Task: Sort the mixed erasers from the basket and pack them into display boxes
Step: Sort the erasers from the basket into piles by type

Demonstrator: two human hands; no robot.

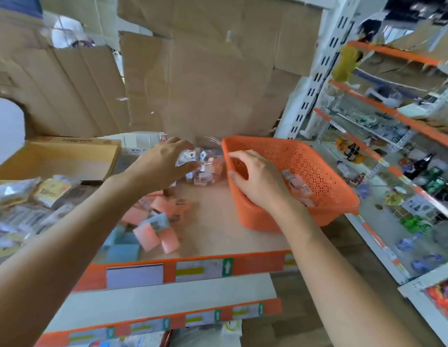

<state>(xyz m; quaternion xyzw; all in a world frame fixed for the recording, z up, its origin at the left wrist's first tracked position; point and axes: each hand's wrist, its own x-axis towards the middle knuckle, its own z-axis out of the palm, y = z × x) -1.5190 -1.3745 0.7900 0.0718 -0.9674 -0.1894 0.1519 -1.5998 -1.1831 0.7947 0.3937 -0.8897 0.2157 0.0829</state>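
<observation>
Cardboard sheets line the back of a shop shelf [217,221] with an orange front edge; stocked racks [393,121] run off to your right

Your right hand [258,181] grips the near rim of the orange basket [318,159], fingers hooked over the top and thumb against the outer wall. The basket sits tilted on the shelf, its opening turned toward you, probably so the last few pieces gather where you can see and reach them. Only a few wrapped erasers [296,184] show inside, lying just beside your hand

Your left hand [165,161] reaches forward with its fingers curled down, seemingly pinching some small erasers [190,156] in clear wrap, though blur hides the exact grip. It is held right over a clear tub [210,144] that stands just left of the basket and already holds many similar pieces, so the tub looks to be where this kind is collected

Closer to you on the shelf, under your left forearm, lies a loose pile [155,219] of larger pink and blue erasers, kept apart from the tub, which suggests a separate sort. An open cardboard box [62,156] sits at far left, with flat packets [30,196] in front of it

Sorting looks well along, with packing of the pile not yet done
</observation>
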